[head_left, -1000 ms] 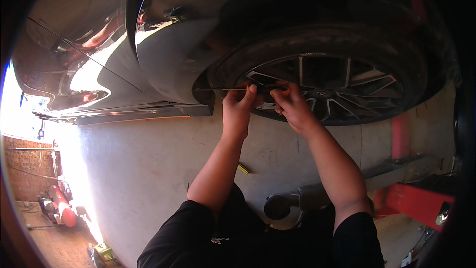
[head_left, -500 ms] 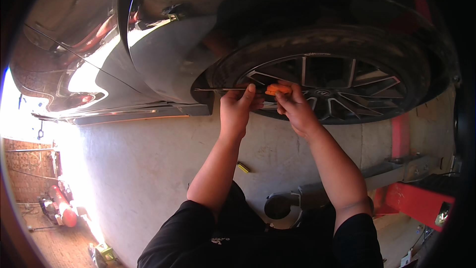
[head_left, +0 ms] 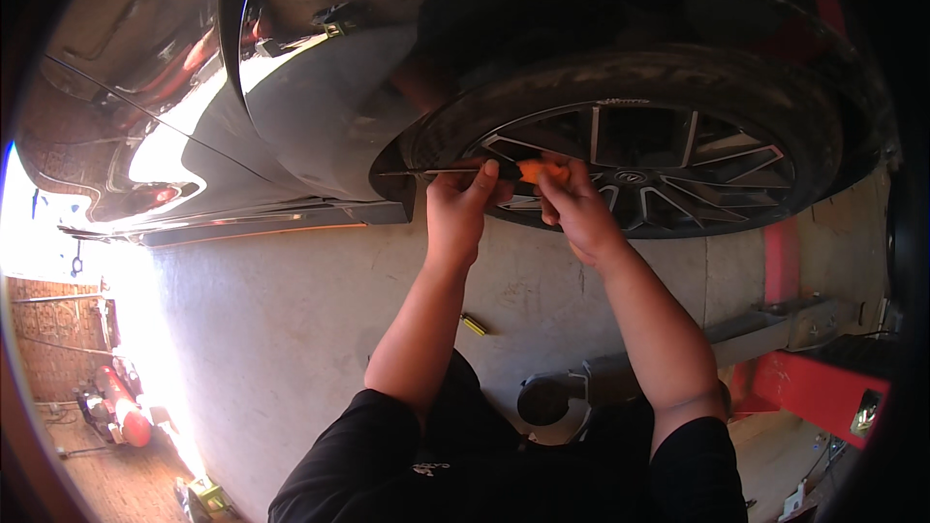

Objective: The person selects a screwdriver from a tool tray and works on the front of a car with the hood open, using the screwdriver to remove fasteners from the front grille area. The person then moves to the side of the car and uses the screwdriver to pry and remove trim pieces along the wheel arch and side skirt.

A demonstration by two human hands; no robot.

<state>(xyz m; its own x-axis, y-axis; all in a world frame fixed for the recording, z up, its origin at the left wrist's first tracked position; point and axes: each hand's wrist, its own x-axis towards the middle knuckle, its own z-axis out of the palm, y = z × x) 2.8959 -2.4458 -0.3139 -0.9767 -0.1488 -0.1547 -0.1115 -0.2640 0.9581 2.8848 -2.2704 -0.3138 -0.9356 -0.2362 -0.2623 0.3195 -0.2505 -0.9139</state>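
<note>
Both my hands are raised in front of the wheel (head_left: 641, 201) of a dark, glossy car. Between them lies a long screwdriver-like tool, its orange handle (head_left: 542, 171) toward the right and its thin shaft (head_left: 412, 173) reaching left past the tire's edge. My left hand (head_left: 455, 215) is closed round the tool just left of the handle, thumb on top. My right hand (head_left: 581, 208) pinches the orange handle with fingers and thumb. The tool is held nearly level, with the spoked rim behind it. The shaft's tip is dark and hard to make out against the wheel arch.
On the concrete floor (head_left: 291, 320) lies a small yellow object (head_left: 474, 324). A grey lift arm (head_left: 717, 341) and a red metal part (head_left: 814, 389) stand at the lower right. The car's side sill (head_left: 262, 225) runs left. A red tank (head_left: 126, 409) is at the far left.
My right fingers have shifted a little on the orange handle and cover more of it. The left hand keeps its hold, and the view has moved slightly.
</note>
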